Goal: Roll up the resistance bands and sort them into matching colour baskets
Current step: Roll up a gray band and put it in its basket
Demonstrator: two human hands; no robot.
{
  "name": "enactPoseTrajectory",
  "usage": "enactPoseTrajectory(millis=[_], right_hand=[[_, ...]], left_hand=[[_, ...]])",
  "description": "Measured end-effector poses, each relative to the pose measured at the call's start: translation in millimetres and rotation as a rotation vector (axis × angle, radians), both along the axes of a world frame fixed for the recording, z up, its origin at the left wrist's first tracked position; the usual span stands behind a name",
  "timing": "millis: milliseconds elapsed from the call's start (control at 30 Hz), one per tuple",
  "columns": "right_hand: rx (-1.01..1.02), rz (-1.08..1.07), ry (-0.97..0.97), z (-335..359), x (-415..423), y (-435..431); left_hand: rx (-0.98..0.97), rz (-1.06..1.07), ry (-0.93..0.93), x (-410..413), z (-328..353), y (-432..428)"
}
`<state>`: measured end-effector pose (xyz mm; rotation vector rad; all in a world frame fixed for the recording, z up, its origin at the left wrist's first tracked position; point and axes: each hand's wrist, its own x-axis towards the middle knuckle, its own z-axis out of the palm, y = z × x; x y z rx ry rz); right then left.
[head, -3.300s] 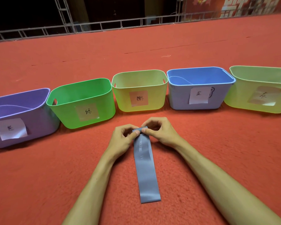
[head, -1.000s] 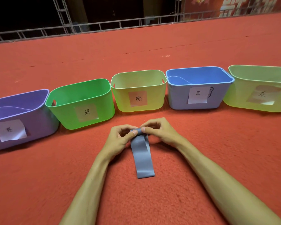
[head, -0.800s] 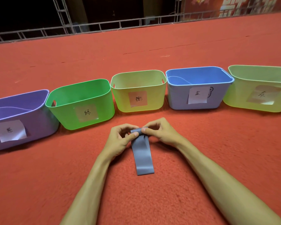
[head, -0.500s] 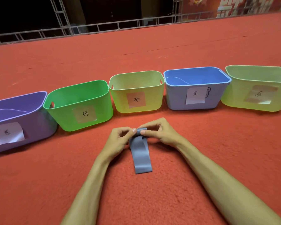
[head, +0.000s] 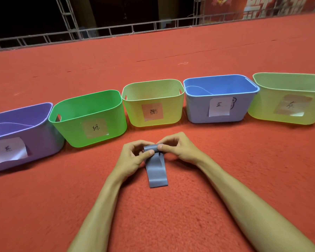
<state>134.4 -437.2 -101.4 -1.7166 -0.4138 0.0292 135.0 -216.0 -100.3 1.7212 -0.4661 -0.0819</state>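
Grey-blue resistance band (head: 155, 171) lies on the red carpet (head: 171, 215), its far end wound into a small roll pinched between both hands. Left hand (head: 133, 159) grips the roll's left end with thumb and curled fingers; right hand (head: 178, 150) grips its right end likewise. The unrolled tail runs back between the wrists. Beyond the hands stand five labelled baskets: purple basket (head: 42, 142), green basket (head: 76, 128), yellow basket (head: 135, 110), blue basket (head: 198, 110), pale green basket (head: 262, 110).

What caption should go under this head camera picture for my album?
Left hand and right hand pinch a part-rolled grey-blue band on red carpet before five labelled baskets.
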Motion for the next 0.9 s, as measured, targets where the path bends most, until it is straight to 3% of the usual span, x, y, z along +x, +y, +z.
enactPoseTrajectory(millis=[233, 367, 900], right_hand=[[0.042, 0.042, -0.045, 2.0, -1.8, -3.9], [0.040, 0.023, -0.045, -0.3, -0.1, -2.7], [-0.067, 0.009, 0.048, -0.4, -0.3, 0.9]], left_hand=[[0.090, -0.030, 0.031, 4.3, 1.9, -1.8], [0.068, -0.021, 0.092, 2.1, 0.3, -1.3], [-0.009, 0.000, 0.012, -1.4, -0.7, 1.6]])
